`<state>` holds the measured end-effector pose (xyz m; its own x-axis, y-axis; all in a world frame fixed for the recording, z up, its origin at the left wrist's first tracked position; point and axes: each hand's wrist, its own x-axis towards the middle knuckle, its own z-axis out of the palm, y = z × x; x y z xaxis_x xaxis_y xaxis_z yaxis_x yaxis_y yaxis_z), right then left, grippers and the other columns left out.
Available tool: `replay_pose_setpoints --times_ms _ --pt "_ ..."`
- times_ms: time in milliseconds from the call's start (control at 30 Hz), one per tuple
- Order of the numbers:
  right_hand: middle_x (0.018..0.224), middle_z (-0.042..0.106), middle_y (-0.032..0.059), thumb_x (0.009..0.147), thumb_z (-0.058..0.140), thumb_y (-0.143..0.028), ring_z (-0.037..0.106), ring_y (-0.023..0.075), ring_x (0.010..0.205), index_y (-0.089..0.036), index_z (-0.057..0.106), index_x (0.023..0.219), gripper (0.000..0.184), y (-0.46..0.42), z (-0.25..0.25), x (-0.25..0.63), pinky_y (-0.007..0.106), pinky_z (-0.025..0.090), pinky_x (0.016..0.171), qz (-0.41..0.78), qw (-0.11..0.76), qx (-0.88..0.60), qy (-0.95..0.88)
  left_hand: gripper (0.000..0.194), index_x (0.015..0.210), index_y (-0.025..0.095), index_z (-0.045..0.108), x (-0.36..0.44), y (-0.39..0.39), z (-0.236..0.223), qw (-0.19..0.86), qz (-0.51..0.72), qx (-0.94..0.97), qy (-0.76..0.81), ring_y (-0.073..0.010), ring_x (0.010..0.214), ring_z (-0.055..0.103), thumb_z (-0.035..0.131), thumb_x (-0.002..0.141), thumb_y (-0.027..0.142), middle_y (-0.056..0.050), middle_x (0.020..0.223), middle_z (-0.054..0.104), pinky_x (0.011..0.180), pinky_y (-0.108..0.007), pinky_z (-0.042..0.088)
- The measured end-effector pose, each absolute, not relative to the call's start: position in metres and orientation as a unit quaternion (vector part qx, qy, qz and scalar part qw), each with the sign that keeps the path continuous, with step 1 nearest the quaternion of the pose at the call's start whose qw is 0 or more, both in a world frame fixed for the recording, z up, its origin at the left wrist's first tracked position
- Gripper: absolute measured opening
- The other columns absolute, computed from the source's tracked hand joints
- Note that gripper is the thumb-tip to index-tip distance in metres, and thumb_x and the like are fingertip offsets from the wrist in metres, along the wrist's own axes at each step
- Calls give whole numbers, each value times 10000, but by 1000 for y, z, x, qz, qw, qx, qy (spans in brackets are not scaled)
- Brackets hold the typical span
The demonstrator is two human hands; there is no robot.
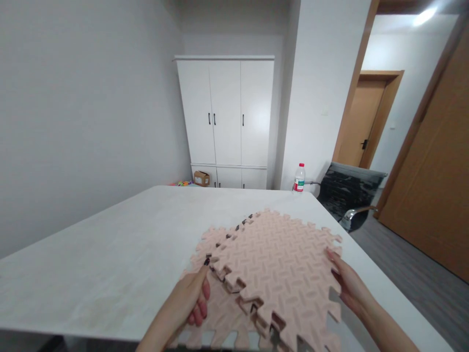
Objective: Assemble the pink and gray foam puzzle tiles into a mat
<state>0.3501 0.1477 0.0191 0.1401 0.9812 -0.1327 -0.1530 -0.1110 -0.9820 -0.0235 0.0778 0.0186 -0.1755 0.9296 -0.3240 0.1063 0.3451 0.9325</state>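
Pale pink foam mat tiles (274, 249) with a raised pattern and jigsaw edges lie in a stack on the white table. The upper tile sits askew over a lower tile (227, 313), which shows along the left. My left hand (192, 298) is by the stack's left edge, fingers curled, its thumb tip at the upper tile's teeth. Whether anything is inside those curled fingers is hidden. On the opposite side my right hand (348, 283) grips the right edge of the upper tile, thumb on top, with the other fingers partly hidden.
The white table (110, 274) runs along the grey wall on the left. A bottle with a red cap (299, 178) stands at its far right corner. A black chair (350, 193) is beyond the right edge. Behind are a white cabinet (227, 112) and a cardboard box (201, 178).
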Motion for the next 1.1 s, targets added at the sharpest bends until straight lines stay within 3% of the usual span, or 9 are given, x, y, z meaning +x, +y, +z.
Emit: replay_pose_setpoints --times_ms 100,200,267,367,467,567,700,900,1100 --pt "1214 613 152 766 530 -631 626 279 1012 -148 457 1321 740 158 13 337 352 547 712 431 502 -571 -485 402 686 203 566 -61 79 19 393 445 437 676 -157 481 550 548 734 602 -12 584 623 461 -239 368" --pt "1367 464 219 710 545 -675 572 308 1097 -90 237 1447 990 159 10 353 380 538 752 261 506 -636 -520 376 806 188 594 -79 95 18 311 450 474 690 -184 637 608 599 695 547 -35 751 658 532 -250 420" --pt "1376 447 230 671 561 -689 562 313 1112 -84 264 1433 1018 150 7 370 392 532 779 204 502 -651 -532 420 930 176 595 -77 109 17 316 449 480 684 -203 713 626 594 695 525 -47 797 661 585 -266 450" --pt "1124 632 198 643 561 -707 647 294 905 -118 415 1334 920 118 1 383 407 550 680 316 455 -651 -518 459 1042 169 570 -65 129 16 338 440 487 675 -196 656 614 544 736 511 -26 731 643 526 -257 419" --pt "940 692 132 677 532 -715 664 260 722 -190 409 1346 859 82 -4 369 401 545 581 451 422 -635 -465 429 961 145 587 -55 144 17 342 409 493 688 -177 473 511 519 750 513 21 538 547 432 -251 310" --pt "1051 674 122 695 535 -715 665 269 883 -244 408 1364 828 62 -7 338 402 551 674 497 437 -600 -449 358 733 150 597 -51 153 19 329 380 508 699 -174 485 492 538 737 503 3 521 544 464 -264 304" --pt "1226 595 153 665 603 -706 605 291 1064 -213 402 1388 898 61 -6 308 410 518 846 481 489 -558 -467 403 531 185 527 -46 155 29 312 356 530 703 -201 559 518 542 720 541 -22 533 561 527 -290 337" --pt "1292 556 138 700 616 -660 560 283 1126 -236 424 1391 832 68 -4 304 404 493 903 449 512 -534 -502 368 685 206 528 -61 116 43 228 361 517 742 -231 687 549 482 754 565 -17 649 601 631 -303 364" --pt "1268 574 132 758 595 -568 602 238 1019 -216 405 1408 763 77 -12 295 383 519 854 463 429 -508 -586 456 724 236 511 -98 46 14 175 281 478 814 -274 701 588 390 776 672 -14 624 586 676 -349 397"
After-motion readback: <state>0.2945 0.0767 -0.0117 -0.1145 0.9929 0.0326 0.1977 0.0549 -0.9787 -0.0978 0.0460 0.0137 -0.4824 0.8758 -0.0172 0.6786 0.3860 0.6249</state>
